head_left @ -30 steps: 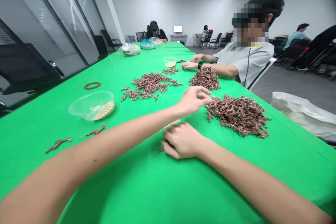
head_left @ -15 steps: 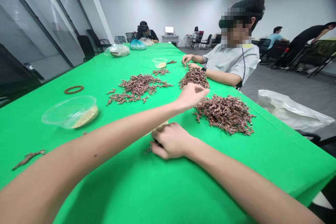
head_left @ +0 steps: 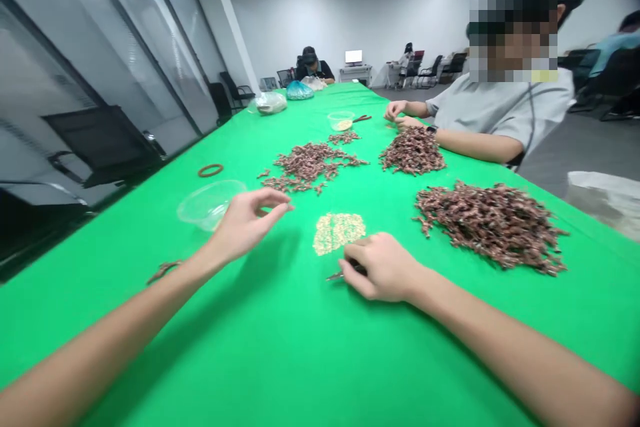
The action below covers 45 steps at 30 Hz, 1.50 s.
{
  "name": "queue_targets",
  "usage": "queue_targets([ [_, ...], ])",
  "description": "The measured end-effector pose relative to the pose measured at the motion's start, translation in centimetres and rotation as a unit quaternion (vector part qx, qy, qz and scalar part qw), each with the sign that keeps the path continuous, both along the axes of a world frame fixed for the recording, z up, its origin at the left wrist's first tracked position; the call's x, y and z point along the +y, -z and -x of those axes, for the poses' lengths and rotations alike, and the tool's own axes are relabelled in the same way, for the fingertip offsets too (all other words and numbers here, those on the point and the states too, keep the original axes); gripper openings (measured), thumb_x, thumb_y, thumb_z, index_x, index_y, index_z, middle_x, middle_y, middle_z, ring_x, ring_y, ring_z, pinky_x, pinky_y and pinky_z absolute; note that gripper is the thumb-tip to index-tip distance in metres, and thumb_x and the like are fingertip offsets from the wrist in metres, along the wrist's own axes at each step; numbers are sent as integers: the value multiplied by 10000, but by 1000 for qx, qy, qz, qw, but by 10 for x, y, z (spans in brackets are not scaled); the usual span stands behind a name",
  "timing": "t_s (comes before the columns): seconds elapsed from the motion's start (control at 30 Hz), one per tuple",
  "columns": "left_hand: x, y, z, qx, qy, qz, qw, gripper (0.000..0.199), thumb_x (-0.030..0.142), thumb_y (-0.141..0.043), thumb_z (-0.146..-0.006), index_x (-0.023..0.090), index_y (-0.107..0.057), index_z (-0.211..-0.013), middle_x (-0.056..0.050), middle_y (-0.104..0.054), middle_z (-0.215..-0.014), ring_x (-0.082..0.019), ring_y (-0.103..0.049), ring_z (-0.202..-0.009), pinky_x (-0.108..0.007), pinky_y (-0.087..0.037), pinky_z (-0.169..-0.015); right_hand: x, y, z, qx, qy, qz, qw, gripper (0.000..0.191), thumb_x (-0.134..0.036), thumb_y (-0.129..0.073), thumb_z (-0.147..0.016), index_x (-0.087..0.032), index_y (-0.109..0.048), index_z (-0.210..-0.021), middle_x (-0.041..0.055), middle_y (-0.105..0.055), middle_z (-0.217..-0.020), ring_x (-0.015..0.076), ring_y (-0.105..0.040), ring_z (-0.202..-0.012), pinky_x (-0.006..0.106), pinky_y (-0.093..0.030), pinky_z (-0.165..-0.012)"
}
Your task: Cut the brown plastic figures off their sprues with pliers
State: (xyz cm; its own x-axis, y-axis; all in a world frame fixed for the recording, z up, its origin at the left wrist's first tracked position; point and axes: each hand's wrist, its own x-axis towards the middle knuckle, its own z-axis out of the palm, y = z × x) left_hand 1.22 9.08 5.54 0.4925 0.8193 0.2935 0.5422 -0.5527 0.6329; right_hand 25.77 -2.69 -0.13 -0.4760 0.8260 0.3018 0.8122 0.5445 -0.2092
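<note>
My right hand point(head_left: 383, 268) rests on the green cloth, fingers curled round a small tool with a pointed metal tip point(head_left: 334, 276); a dark part shows inside the grip, and the rest is hidden. Just beyond it lies a flat patch of small pale-gold pieces point(head_left: 340, 232). My left hand point(head_left: 253, 217) hangs over the cloth, thumb and fingers apart, with nothing visible between them. Behind that hand, partly covered, stands a clear plastic bowl point(head_left: 193, 207). A large heap of small reddish-brown twisted pieces point(head_left: 493, 223) lies to the right.
Two more brown heaps lie farther off, one in the middle point(head_left: 307, 163) and one point(head_left: 413, 150) by a co-worker's arms. A brown ring point(head_left: 211, 170), a dark brown tool point(head_left: 164, 271), a small tub point(head_left: 341, 121) and filled bags point(head_left: 270, 103) sit on the green table point(head_left: 280, 360).
My left hand has swung left, from beside the large brown heap to near the clear bowl. The view has turned left, and the pale-gold patch is now uncovered. My right hand keeps its grip.
</note>
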Motion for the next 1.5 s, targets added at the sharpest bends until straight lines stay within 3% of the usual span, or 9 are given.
queue_targets([
  [0.17,-27,9,94,88,-129,-88,984,283,408,-571,-922,174,-682,-1036,-74,-763,-963,-211,-708,-735,-315,-534,-684,-3,9,2,17,-15,-1,1000,344,-293,-383,-979,-187,-497,-672,-15,-536,-572,95,-365,-488,307,-211,-566],
  [0.27,-26,16,121,155,-148,-130,968,263,400,-573,-909,191,-683,-1025,-61,-751,-911,-217,-680,-710,-333,-505,-694,-4,12,3,13,-28,-4,1000,351,-294,-373,-992,-188,-494,-680,-17,-527,-591,95,-363,-496,309,-223,-572],
  [0.33,-20,23,130,183,-141,-144,962,266,404,-575,-897,192,-689,-1010,-82,-741,-947,-260,-678,-807,-376,-494,-760,-5,14,3,12,-30,-6,999,340,-292,-384,-992,-190,-496,-688,-24,-514,-590,96,-377,-500,303,-239,-571],
  [0.47,-16,40,134,208,-92,-154,962,261,425,-622,-855,195,-703,-951,-112,-687,-1148,-318,-611,-1091,-441,-451,-941,-6,17,4,13,-20,-20,1000,308,-281,-419,-983,-194,-500,-698,-34,-496,-589,95,-415,-508,284,-273,-562],
  [0.53,-22,48,133,206,-65,-148,965,232,394,-607,-875,200,-700,-960,-105,-668,-1186,-307,-582,-1143,-445,-434,-979,-7,19,6,16,1,-38,999,307,-274,-431,-979,-195,-507,-693,-37,-485,-577,96,-435,-504,280,-284,-554],
  [0.67,-39,56,127,179,-40,-130,974,194,303,-510,-951,196,-656,-1021,-87,-684,-1112,-251,-599,-1080,-414,-458,-954,-5,24,11,20,54,-94,994,263,-270,-477,-965,-185,-583,-740,-21,-538,-601,106,-499,-519,278,-312,-559],
  [0.9,-66,50,111,97,43,-20,994,76,247,-528,-948,200,-587,-958,-77,-671,-1053,-214,-616,-982,-360,-508,-851,3,25,7,-2,114,-197,974,196,-272,-561,-924,-160,-663,-800,33,-633,-695,150,-576,-607,293,-358,-601],
  [1.17,-74,54,107,105,43,-11,993,67,242,-535,-932,214,-593,-948,-90,-679,-1169,-261,-534,-1285,-435,-453,-1055,9,24,7,-52,121,-200,971,232,-279,-545,-934,-171,-666,-768,27,-630,-685,153,-577,-608,298,-373,-612],
  [1.5,-72,58,109,115,38,-15,993,88,262,-546,-920,226,-614,-962,-107,-653,-1255,-278,-534,-1290,-458,-469,-1043,9,22,11,-95,120,-191,969,255,-272,-514,-948,-183,-645,-749,32,-625,-676,157,-556,-615,315,-352,-622],
])
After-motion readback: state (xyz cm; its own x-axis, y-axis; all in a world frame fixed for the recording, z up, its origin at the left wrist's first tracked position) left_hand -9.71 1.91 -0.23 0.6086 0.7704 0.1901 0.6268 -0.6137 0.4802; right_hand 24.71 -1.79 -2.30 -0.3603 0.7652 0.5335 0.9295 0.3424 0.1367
